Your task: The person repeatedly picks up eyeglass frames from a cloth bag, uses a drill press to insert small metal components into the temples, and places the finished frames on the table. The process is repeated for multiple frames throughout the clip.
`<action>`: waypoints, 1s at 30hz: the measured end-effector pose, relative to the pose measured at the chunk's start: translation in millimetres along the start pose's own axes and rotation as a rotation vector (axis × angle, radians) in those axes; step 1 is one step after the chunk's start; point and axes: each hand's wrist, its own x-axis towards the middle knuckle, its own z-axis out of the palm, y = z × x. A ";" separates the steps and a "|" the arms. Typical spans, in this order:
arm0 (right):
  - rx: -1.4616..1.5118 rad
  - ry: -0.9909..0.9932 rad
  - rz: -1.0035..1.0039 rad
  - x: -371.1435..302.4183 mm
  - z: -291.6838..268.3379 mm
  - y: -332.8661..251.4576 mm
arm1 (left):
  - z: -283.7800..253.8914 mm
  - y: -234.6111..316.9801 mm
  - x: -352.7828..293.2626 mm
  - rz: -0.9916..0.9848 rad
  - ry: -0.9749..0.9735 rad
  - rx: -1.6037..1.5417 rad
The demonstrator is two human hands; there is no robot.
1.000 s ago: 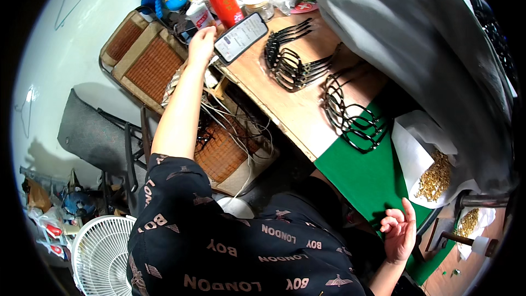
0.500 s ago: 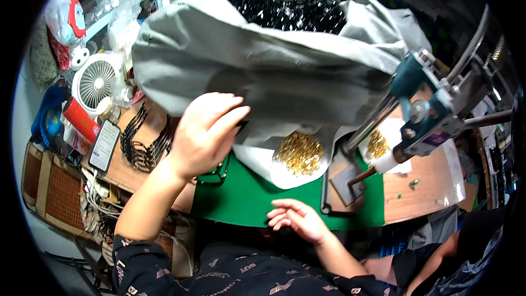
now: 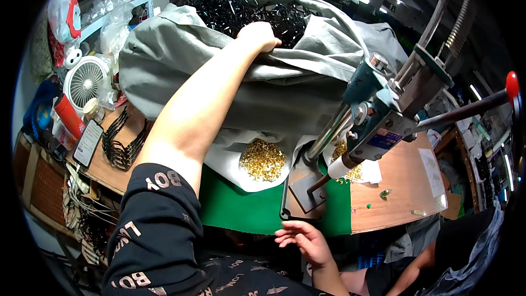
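Black glasses frames (image 3: pixel 222 12), heaped wide from left to right in the grey sack (image 3: pixel 159 49) at upper middle, lie directly by the left hand (image 3: pixel 257 37), whose grip I cannot tell, while the right hand (image 3: pixel 308 242), fingers loosely apart, is far below, at lower middle.

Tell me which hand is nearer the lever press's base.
Right. The right hand is just in front of the lever press's base; the left hand is farther off, at the grey sack.
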 end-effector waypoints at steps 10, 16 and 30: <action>-0.055 -0.023 -0.058 6.3 -1.4 -11.4 | -96.9 -25.7 -93.2 0.463 0.519 -1.433; -0.215 -0.038 -0.102 33.8 17.6 -32.3 | -99.3 -29.1 -248.7 0.720 0.278 -0.542; -1.417 0.050 -0.230 144.0 13.3 -3.0 | -39.5 -64.9 -411.0 0.095 0.262 -1.530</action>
